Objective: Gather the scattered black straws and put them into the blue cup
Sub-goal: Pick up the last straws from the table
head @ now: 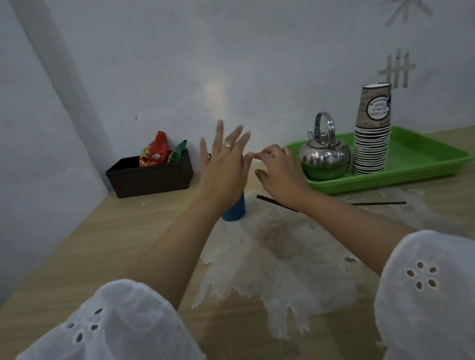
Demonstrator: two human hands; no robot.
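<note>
The blue cup (234,209) stands upright on the wooden table, its top hidden behind my left wrist. My left hand (224,163) hovers above it with the fingers spread straight, holding nothing. My right hand (279,172) is raised just right of the cup, fingers loosely curled, empty. One black straw (274,203) lies flat on the table, running under my right wrist. A second black straw (379,203) lies further right, in front of the tray.
A green tray (422,160) at the back right carries a steel kettle (323,153) and a stack of paper cups (372,133). A dark basket (149,176) with snack packets stands against the wall at the back left. A worn pale patch covers the table's middle.
</note>
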